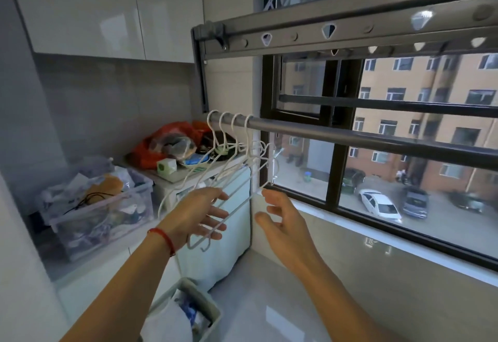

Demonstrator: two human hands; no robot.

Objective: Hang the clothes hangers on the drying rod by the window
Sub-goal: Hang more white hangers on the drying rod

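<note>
Below the window frame point(334, 137) runs the drying rod point(377, 141), four white hangers point(231, 153) hooked at its left end, bunched so later ones have room, I judge. My left hand point(194, 212), fingers spread, touches their lower bars; right hand point(280, 217) hangs relaxed, empty, just beside.

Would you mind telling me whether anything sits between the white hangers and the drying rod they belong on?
Nothing visible does. Four white hangers already have their hooks over the drying rod near its left end. The left hand touches their lower bars with straight fingers; the right hand is open beside them.
</note>
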